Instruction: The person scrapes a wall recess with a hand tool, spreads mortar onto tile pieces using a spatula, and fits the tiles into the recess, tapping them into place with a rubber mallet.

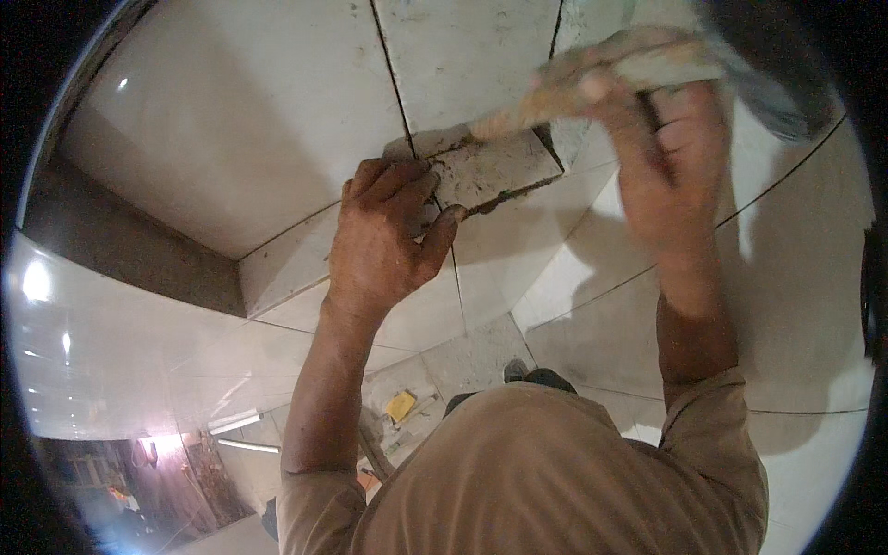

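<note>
A small cut piece of pale tile (504,173) lies at the edge of the tiled surface, with dark, rough gaps round it and dirt smears on top. My left hand (381,222) is curled over its left end, fingertips on the top and thumb near the front edge. Up at the right, my right hand (668,153) is closed round a tool that looks like a trowel (666,65), blurred by motion. The tool's wooden handle end points down and left over the tile piece. Its broad grey end (786,97) is at the upper right.
Large pale tiles (240,111) cover the ledge beyond my hands, with a recess (139,231) at the left. A tiled wall (795,305) rises at the right. On the floor below lie a yellow object (400,407) and white strips (242,423).
</note>
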{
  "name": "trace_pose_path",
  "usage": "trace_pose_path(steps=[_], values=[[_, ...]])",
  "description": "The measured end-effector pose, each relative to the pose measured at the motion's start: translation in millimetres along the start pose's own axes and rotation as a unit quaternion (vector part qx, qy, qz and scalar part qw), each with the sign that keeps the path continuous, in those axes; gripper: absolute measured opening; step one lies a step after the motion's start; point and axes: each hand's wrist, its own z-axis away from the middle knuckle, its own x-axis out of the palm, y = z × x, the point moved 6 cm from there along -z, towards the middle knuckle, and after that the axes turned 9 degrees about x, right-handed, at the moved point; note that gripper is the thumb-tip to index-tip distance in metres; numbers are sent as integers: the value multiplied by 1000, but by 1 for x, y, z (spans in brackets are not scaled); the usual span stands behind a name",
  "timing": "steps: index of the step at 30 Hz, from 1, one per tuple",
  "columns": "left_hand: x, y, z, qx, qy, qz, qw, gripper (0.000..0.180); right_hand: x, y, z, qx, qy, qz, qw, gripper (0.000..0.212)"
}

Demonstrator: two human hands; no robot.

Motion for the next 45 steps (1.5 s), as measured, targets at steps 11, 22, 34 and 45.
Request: trace_pose_path(steps=[11,22,34,45], values=[[3,1,-2,-8,-33,-18,999,48,-1,-15,-23,2,28,80,996,8],[5,-2,-4,20,2,-31,999,46,4,2,-17,41,6,24,999,5],[-65,34,-65,-12,109,-205,973,55,-22,-9,-60,51,71,72,994,18],[-64,3,-89,28,76,-282,956,73,-32,-32,-30,-67,163,180,968,19]])
